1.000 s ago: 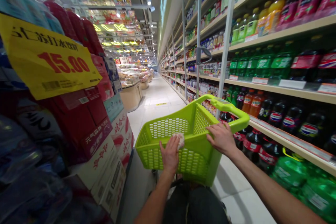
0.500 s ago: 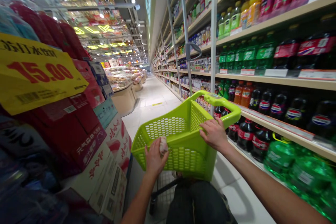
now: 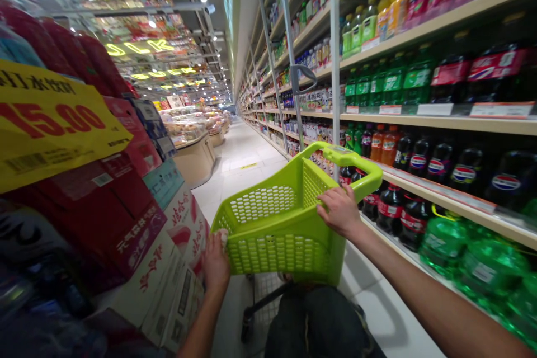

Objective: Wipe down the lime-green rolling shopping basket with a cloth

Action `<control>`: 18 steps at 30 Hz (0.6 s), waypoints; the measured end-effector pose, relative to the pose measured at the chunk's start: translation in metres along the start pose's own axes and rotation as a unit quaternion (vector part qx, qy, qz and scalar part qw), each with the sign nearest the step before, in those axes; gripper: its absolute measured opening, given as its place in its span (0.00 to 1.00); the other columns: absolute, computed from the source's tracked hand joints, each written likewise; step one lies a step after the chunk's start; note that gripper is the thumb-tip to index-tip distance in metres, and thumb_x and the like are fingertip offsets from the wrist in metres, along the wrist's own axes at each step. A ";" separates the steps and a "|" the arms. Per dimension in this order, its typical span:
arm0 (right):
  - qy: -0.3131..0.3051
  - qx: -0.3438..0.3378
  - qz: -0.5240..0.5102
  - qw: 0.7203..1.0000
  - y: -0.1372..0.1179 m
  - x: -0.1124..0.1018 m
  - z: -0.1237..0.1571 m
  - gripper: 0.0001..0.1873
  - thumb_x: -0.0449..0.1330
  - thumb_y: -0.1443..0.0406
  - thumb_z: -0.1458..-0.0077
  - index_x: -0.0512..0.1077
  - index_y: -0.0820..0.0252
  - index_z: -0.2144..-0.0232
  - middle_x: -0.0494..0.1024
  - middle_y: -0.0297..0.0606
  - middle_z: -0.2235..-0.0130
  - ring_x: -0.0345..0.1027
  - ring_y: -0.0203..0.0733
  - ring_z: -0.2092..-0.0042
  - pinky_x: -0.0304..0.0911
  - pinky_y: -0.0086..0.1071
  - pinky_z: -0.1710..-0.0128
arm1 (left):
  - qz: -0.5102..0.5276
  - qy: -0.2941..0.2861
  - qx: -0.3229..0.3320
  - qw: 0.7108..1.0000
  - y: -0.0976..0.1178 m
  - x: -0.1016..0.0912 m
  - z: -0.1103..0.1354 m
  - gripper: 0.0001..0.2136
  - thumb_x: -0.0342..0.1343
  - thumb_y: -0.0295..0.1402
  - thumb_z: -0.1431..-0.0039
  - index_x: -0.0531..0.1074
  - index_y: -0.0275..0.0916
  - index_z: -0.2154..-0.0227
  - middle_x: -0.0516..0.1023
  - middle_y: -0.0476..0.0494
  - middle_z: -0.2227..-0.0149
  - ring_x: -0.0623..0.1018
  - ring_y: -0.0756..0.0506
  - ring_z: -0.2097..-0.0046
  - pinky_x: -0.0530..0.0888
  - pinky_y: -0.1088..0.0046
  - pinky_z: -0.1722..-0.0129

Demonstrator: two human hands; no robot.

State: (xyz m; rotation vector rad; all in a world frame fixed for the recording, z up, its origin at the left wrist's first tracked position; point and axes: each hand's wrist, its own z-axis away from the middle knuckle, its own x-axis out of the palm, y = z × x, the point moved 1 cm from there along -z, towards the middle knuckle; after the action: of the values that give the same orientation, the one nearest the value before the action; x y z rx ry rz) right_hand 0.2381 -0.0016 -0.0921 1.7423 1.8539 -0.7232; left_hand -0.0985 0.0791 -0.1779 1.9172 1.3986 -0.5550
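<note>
Lying lengthwise btwn your hands, the cart (image 3: 293, 260) runs L–R; your L hand (image 3: 217, 262), at its front end, has fingers folded on a cloth (image 3: 225, 238); R hand (image 3: 339, 210) rests near the handle (image 3: 354, 160), grip unclear.

Stacked boxes (image 3: 187, 224) crowd the left hand (image 3: 216, 263); shelves (image 3: 444, 121) block the right side; open floor (image 3: 249, 148) runs beyond the cart (image 3: 279, 232).

Lime-green plastic shopping cart (image 3: 289, 226) is standing upright on its wheels, loop handle (image 3: 366, 166) rising on the right, perforated basket extending left, dark lower frame (image 3: 268, 298) showing beneath. Pale cloth (image 3: 225, 236), mostly hidden, is touching the basket's near corner, opposite the handle.
</note>
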 end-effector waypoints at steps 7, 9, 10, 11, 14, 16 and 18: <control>-0.010 -0.003 0.007 1.000 0.000 -0.002 0.001 0.12 0.51 0.60 0.47 0.73 0.56 0.67 0.75 0.36 0.67 0.60 0.43 0.59 0.35 0.41 0.47 | 0.041 -0.057 0.152 0.986 0.059 0.005 0.015 0.27 0.40 0.18 0.52 0.60 0.40 0.48 0.64 0.42 0.45 0.62 0.45 0.43 0.47 0.54 0.41; -0.013 -0.005 0.011 1.000 0.000 -0.003 0.002 0.12 0.51 0.60 0.47 0.73 0.56 0.67 0.75 0.36 0.66 0.60 0.43 0.59 0.35 0.41 0.47 | 0.024 -0.027 0.104 0.994 0.047 0.001 0.013 0.26 0.40 0.19 0.51 0.61 0.39 0.48 0.64 0.41 0.45 0.63 0.44 0.44 0.45 0.52 0.41; -0.014 -0.006 0.011 1.000 0.000 -0.003 0.002 0.12 0.51 0.60 0.47 0.73 0.56 0.67 0.75 0.36 0.66 0.60 0.43 0.59 0.35 0.41 0.47 | 0.011 -0.004 0.061 0.998 0.037 -0.001 0.011 0.25 0.41 0.20 0.51 0.61 0.38 0.48 0.65 0.39 0.45 0.65 0.43 0.45 0.45 0.51 0.42; -0.012 -0.005 0.010 1.000 0.000 -0.003 0.002 0.12 0.51 0.60 0.47 0.73 0.56 0.68 0.75 0.35 0.67 0.60 0.43 0.59 0.36 0.41 0.47 | -0.003 0.015 0.019 1.000 0.026 -0.002 0.010 0.24 0.41 0.21 0.50 0.61 0.37 0.49 0.65 0.37 0.46 0.66 0.42 0.46 0.45 0.50 0.42; -0.003 0.003 0.006 1.000 -0.001 -0.002 0.002 0.12 0.52 0.60 0.48 0.73 0.57 0.69 0.75 0.36 0.68 0.60 0.42 0.60 0.36 0.41 0.47 | -0.018 0.019 -0.019 0.999 0.019 -0.003 0.009 0.24 0.42 0.21 0.50 0.62 0.37 0.49 0.65 0.36 0.46 0.67 0.41 0.46 0.47 0.48 0.43; 0.000 0.008 0.006 1.000 -0.001 -0.001 0.001 0.12 0.52 0.60 0.48 0.73 0.57 0.69 0.75 0.36 0.68 0.60 0.42 0.60 0.36 0.41 0.47 | 0.002 -0.018 0.043 0.999 0.046 0.000 0.012 0.25 0.42 0.20 0.52 0.61 0.40 0.48 0.64 0.39 0.45 0.65 0.43 0.45 0.46 0.48 0.43; -0.003 0.008 0.007 1.000 -0.002 -0.001 0.001 0.12 0.51 0.60 0.48 0.73 0.57 0.69 0.74 0.36 0.67 0.60 0.42 0.60 0.36 0.40 0.47 | 0.034 -0.056 0.115 0.991 0.087 0.004 0.015 0.27 0.42 0.19 0.53 0.61 0.41 0.48 0.65 0.42 0.45 0.64 0.45 0.44 0.46 0.51 0.42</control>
State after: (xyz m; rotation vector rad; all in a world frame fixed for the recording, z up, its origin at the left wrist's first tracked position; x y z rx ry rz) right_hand 0.2367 -0.0034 -0.0920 1.7595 1.8338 -0.7398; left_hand -0.0138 0.0550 -0.1665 2.0713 1.2363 -0.8075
